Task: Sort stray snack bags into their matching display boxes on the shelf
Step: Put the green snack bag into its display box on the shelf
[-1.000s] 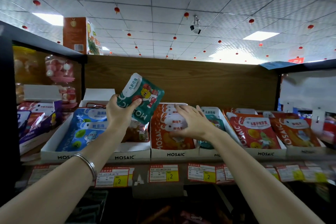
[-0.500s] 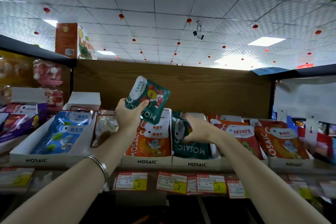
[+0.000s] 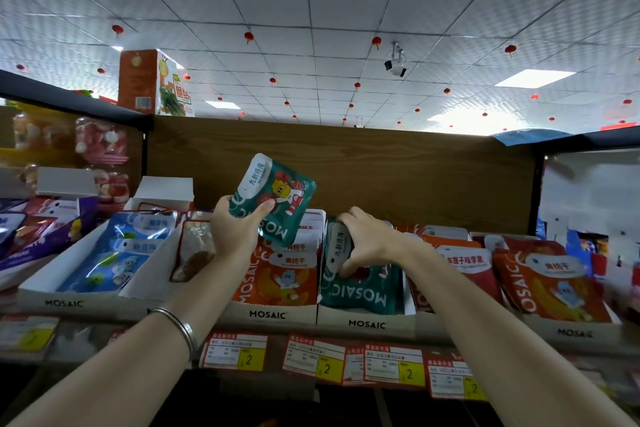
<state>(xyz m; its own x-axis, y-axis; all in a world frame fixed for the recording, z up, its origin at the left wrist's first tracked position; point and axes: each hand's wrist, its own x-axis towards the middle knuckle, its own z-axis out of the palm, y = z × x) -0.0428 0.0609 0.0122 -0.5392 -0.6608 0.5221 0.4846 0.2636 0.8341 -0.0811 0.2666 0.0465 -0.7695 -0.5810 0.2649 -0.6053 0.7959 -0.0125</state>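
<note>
My left hand [image 3: 235, 232] grips a teal snack bag [image 3: 277, 194] by its lower edge and holds it up, tilted, above the box of orange bags [image 3: 277, 314]. My right hand [image 3: 367, 243] grips the top of a second teal bag [image 3: 360, 291] that stands in the white display box of teal bags [image 3: 367, 322], fingers curled over its upper edge and thumb on its front. Both hands sit side by side over the shelf's middle boxes.
A box of blue bags [image 3: 65, 302] and a loose brown bag [image 3: 194, 250] lie left. Red bags [image 3: 464, 263] and more orange bags [image 3: 554, 288] fill boxes to the right. Price tags [image 3: 325, 360] line the shelf edge. A wooden back panel [image 3: 381, 170] stands behind.
My right hand left the orange bags, moved right and took hold of the teal bag in its box. The view shifted right. My left hand kept the teal bag raised.
</note>
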